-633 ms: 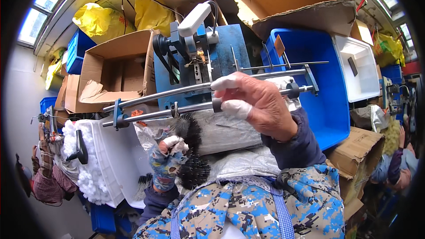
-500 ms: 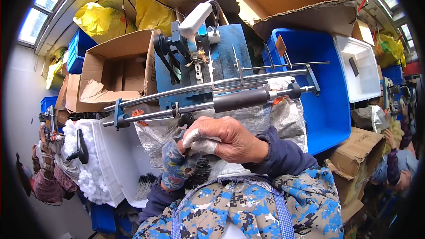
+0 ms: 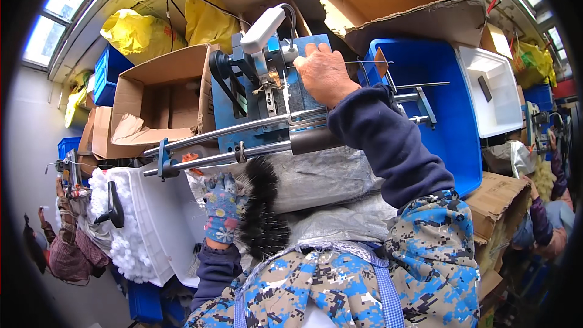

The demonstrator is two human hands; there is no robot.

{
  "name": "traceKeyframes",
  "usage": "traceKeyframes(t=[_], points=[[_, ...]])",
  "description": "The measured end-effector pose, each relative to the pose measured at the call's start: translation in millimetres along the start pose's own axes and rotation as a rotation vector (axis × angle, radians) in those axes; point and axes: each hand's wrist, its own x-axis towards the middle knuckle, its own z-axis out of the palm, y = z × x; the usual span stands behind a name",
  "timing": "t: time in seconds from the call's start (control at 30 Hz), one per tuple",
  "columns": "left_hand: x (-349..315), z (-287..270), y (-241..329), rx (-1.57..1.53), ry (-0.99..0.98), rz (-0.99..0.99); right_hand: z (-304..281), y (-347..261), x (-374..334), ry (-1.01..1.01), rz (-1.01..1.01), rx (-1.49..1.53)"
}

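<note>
My left hand (image 3: 222, 206), in a blue flowered glove, is closed around a bundle of black bristle brushes (image 3: 262, 206) in front of the machine, over a silvery sheet. The brushes look furry, with fine pale wire ends. My bare right hand (image 3: 328, 76) reaches over the blue machine (image 3: 240, 115); its fingertips are pinched near the metal clamp head (image 3: 271, 94). A thin wire (image 3: 370, 62) runs out to the right from that hand, roughly level. The pinch itself is partly hidden by the hand's back.
Two steel rails (image 3: 243, 135) with a dark roller (image 3: 313, 140) cross in front of the machine. Left stand a cardboard box (image 3: 130, 106) and a white tub (image 3: 159, 225); right, a blue bin (image 3: 440, 121) and a white tray (image 3: 495, 94). Co-workers sit at both edges.
My right hand has left the spot beside my left hand and moved up and forward to the machine, with a thin wire. The black bundle in my left hand now shows more fully.
</note>
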Motion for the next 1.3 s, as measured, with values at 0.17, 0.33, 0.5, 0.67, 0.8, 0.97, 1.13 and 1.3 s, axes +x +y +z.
traceKeyframes(t=[0.17,0.33,0.5,0.67,0.8,0.97,1.13,1.3], points=[[-12.5,-11.2,-1.2,-0.196,-0.011,-0.105,24.1,0.0,4.0,-0.034,0.035,0.039],[-11.6,-14.1,3.4,0.033,0.136,0.081,23.5,-2.3,4.1,-0.057,0.025,0.017],[-6.8,-32.5,26.8,-0.083,0.191,0.143,21.5,-0.1,3.0,-0.053,-0.009,0.052],[5.0,-46.5,54.1,-0.266,0.282,0.242,25.3,-2.1,5.2,-0.074,0.010,0.023],[2.6,-45.7,57.4,-0.374,0.206,0.166,24.4,-3.2,1.9,-0.039,0.009,0.005],[-0.7,-37.9,52.7,-0.367,0.181,0.169,24.7,-1.9,1.7,-0.009,0.001,0.059],[3.4,-43.5,62.9,-0.318,0.178,0.189,33.8,4.4,6.4,-0.001,-0.005,0.179],[1.4,-42.3,63.5,-0.279,0.237,0.238,26.4,2.6,3.9,-0.006,0.071,0.071]])
